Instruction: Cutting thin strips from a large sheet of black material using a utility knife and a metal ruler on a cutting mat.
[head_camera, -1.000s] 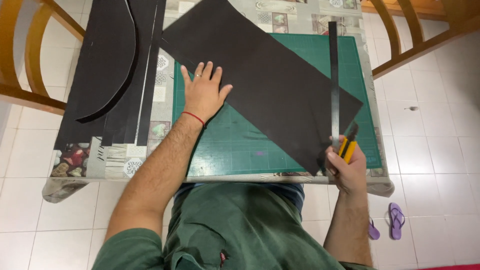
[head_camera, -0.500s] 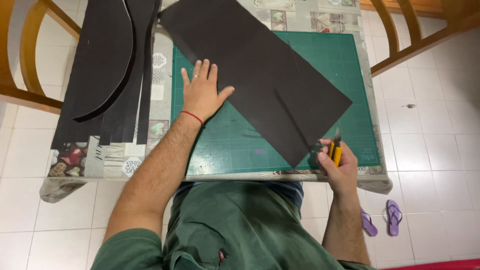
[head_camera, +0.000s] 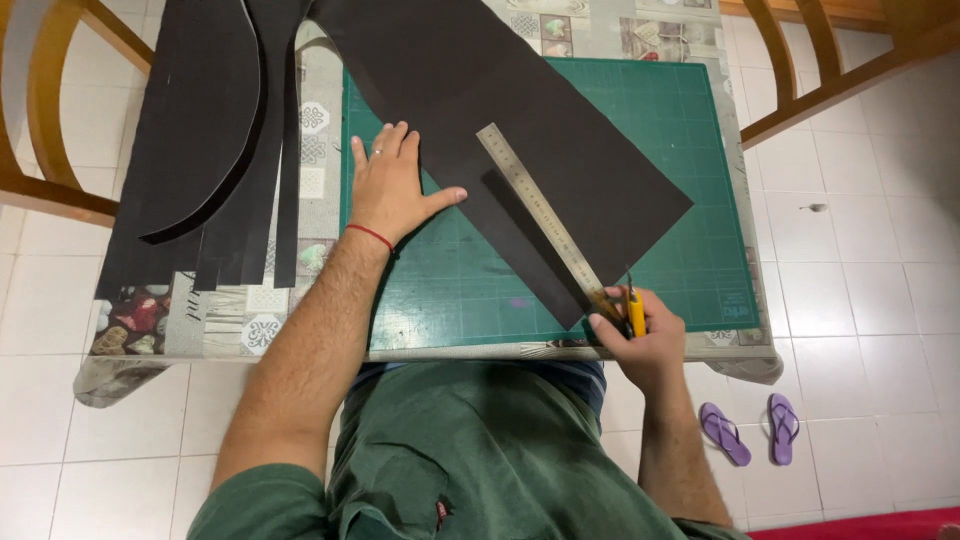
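Black sheet (head_camera: 520, 130) under flat left hand (head_camera: 390, 190), right hand (head_camera: 640, 335) gripping ruler (head_camera: 540, 215)

One ruler (head_camera: 540, 212), two purple sandals (head_camera: 750, 432)

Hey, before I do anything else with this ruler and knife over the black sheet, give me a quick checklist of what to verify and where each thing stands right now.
1. Black sheet lies over the green cutting mat: ok at the near end; its far end runs past the mat.
2. Left hand flat on the sheet edge, holding it: ok.
3. Metal ruler lying flat on the sheet: cannot tell; the right hand grips its near end.
4. Yellow knife in the right hand, blade state: cannot tell.
5. Left fingers clear of the ruler line: ok.
6. Cut black strips off the mat: ok.
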